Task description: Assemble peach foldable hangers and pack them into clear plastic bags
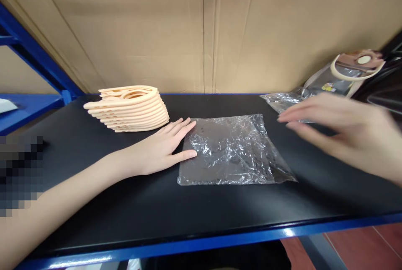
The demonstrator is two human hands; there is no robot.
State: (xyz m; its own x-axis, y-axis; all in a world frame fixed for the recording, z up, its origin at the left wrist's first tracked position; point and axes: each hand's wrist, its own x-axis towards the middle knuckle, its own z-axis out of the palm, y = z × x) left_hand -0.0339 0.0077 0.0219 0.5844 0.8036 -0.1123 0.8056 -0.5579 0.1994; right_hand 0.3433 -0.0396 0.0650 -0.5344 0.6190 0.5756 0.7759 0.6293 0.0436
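One left hand (pixel 158 149) flat on a clear plastic bag (pixel 224 152)

Two hands are in view, and only the left one touches the clear plastic bag. It lies flat over the bag's left edge, palm down, with the thumb spread well away from the fingers; it presses rather than pinches, probably to steady slippery film that could slide on the smooth black tabletop (pixel 201 209).

The right hand (pixel 337 131), blurred, hangs above the tabletop, apart from the bag on its right. Its fingers lie close together with the thumb slightly apart below them, and nothing shows between them.

The bag rests near the middle of the tabletop, its long axis running left to right, roughly along the front edge. The left end is straight; the right end flares, one wrinkled corner pointing right and toward the person. Which end is the mouth, I cannot tell.

Left of the bag, just behind the left hand, sits a stack of peach plastic hangers (pixel 133 115), by their look, nested probably to save room. Beyond the right hand, a second plastic bag (pixel 279 100) lies by a clear container with a cream handle (pixel 326 78), set at the back right, seemingly out of the way.
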